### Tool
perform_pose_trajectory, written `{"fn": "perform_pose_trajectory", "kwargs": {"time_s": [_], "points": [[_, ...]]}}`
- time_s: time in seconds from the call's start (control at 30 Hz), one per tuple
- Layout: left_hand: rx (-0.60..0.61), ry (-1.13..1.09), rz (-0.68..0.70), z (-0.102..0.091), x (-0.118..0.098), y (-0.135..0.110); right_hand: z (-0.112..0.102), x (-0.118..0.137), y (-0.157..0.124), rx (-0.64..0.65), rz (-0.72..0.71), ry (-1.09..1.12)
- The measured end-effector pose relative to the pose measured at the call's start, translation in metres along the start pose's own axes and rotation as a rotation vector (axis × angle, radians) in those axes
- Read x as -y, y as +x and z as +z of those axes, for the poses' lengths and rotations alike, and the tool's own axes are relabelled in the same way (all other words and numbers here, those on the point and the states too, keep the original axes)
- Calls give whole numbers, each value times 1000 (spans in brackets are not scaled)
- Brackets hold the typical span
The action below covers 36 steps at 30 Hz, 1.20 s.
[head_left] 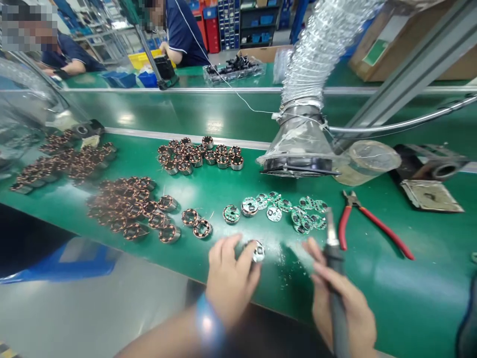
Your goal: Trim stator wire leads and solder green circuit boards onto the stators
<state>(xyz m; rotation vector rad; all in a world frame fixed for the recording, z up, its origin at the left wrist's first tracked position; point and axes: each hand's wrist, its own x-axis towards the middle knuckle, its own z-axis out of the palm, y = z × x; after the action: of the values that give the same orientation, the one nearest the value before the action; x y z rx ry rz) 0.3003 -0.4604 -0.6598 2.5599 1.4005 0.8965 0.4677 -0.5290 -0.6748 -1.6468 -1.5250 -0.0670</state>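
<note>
My left hand (pixel 229 278) pinches a small round stator with a circuit board on top (pixel 258 251), holding it down on the green bench (pixel 391 278). My right hand (pixel 343 303) grips a soldering iron (pixel 333 268) like a pen, its tip pointing up and away near the round green circuit boards (pixel 298 209). The iron's tip is apart from the held stator. Copper-wound stators lie in groups at the left (pixel 130 206) and further back (pixel 197 155).
Red-handled cutters (pixel 372 223) lie right of the boards. A fume extraction hose with a clear hood (pixel 301 149) hangs over the bench behind them. A clear cup (pixel 367 159) and a metal fixture (pixel 428 174) stand at the right. Two other people work across the conveyor.
</note>
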Motion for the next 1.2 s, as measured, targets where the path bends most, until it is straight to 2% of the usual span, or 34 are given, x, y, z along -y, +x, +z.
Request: {"fn": "perform_pose_trajectory", "kwargs": {"time_s": [0.07,0.17,0.27,0.33,0.47,0.6,0.7,0.8,0.87,0.93,1.0,1.1,1.2], "points": [[-53,150,-6,1,10,16,-8,-18,16,-37,33,-89],[4,255,-9,-1,26,42,-8,-47,38,29,11,-193],[1,312,-83,-14,41,55,0,-65,52,94,-34,-298],[12,337,-130,-28,49,52,4,-71,56,123,-42,-362],[165,346,-100,-54,65,30,4,-71,59,138,-19,-401],[175,348,-65,-56,75,20,-3,-61,56,77,23,-309],[113,303,-32,-47,71,19,-8,-49,47,41,37,-192],[101,172,25,-40,50,11,-12,-35,33,135,-13,-2],[162,8,28,-41,30,1,-13,-24,24,204,-44,96],[237,-195,-71,-46,16,-5,-13,-13,18,258,-72,165],[281,-387,-296,-50,12,-5,-11,-4,16,309,-105,220],[441,-625,-676,-45,23,8,-3,3,20,400,-158,239],[624,-781,-801,-27,36,23,9,5,29,492,-231,209]]}}
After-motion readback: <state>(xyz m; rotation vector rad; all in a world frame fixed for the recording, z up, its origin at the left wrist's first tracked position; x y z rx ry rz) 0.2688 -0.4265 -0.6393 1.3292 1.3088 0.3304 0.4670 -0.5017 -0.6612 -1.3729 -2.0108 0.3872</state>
